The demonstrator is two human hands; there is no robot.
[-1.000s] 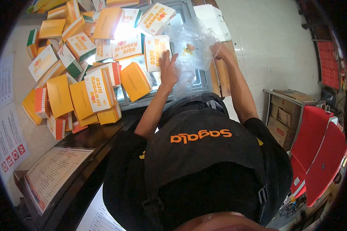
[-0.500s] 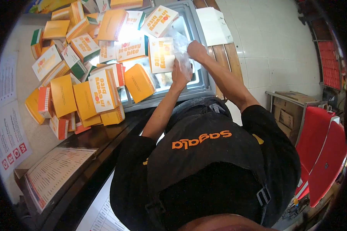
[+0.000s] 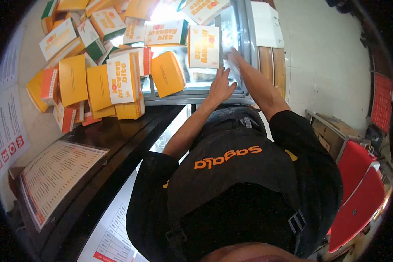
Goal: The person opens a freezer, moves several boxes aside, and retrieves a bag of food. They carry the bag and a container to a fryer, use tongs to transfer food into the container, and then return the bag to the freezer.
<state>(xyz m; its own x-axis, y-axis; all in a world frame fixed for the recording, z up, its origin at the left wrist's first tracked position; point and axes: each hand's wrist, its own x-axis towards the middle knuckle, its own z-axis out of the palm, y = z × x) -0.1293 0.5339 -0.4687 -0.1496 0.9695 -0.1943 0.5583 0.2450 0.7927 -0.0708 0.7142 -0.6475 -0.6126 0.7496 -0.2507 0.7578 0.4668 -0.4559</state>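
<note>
My left hand [image 3: 223,86] lies with its fingers apart beside the lower edge of a white and orange carton [image 3: 204,46], over the glass-topped case [image 3: 199,85]. Just right of that carton is my right hand [image 3: 235,56], at a crumpled clear plastic bag [image 3: 232,38]. Its fingers are mostly hidden by the plastic and glare, so its grip cannot be made out. A yellow carton [image 3: 168,74] leans on the case to the left of my left hand.
Many cartons are heaped at the left, among them a yellow one [image 3: 73,80]. A laminated sheet [image 3: 61,177] lies on the dark ledge [image 3: 111,131]. White sheets [image 3: 267,25] rest on wooden slats at the right. A red chair [image 3: 358,192] stands farther right.
The view has shifted, with cartons and case appearing higher and farther right. My left hand has come off the plastic bag and its fingers have spread. The bag sits more to the right of the carton.
</note>
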